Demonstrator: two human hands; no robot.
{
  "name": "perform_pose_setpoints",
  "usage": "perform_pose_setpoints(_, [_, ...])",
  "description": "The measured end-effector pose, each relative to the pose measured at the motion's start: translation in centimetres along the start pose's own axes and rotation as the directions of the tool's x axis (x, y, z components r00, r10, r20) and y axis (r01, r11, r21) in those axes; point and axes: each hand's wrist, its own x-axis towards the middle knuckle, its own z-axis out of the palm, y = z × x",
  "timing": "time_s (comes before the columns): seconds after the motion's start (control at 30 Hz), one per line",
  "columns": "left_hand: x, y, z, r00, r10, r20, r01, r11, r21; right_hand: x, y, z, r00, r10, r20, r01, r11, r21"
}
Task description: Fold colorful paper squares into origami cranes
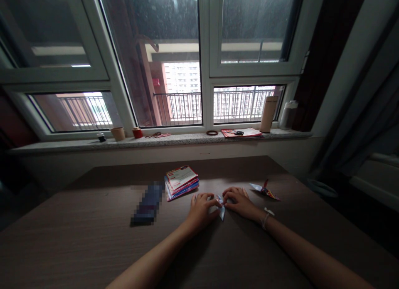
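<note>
Head view — left hand (202,209) and right hand (241,201) curl inward, both apparently pinching the small folded paper (222,214).

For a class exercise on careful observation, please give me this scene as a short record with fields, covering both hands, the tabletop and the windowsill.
Left hand: pinching a small folded paper
Right hand: fingertips at the paper's right side; grip unclear
Right wrist: bracelet
Table: brown; stack of printed papers beyond the left hand
Left of stack: dark pixelated object, identity unclear
Right of hands: another folded paper piece
Windowsill: includes scissors on papers, tan bottle
</note>
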Motion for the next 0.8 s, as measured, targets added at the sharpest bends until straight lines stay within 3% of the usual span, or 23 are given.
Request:
perform_pose_setpoints(0.23, [-0.14, 0.02, 0.05, 0.998, 0.033, -0.045, -0.032, 0.999, 0.02, -0.25, -0.24, 0.26, 0.999, -0.011, -0.053, 0.012, 1.0, 0.012])
perform_pose_setpoints(0.57, [-0.16, 0.09, -0.17, 0.998, 0.041, -0.045, -0.04, 0.999, 0.03, -0.26, -0.54, 0.13, 0.999, -0.003, -0.041, 0.002, 1.0, -0.02])
perform_pose_setpoints(0.8, [-0.43, 0.87, -0.82, 0.994, 0.103, -0.029, -0.097, 0.983, 0.159, -0.4, -0.57, 0.13, 0.999, -0.012, -0.047, 0.012, 1.0, -0.004])
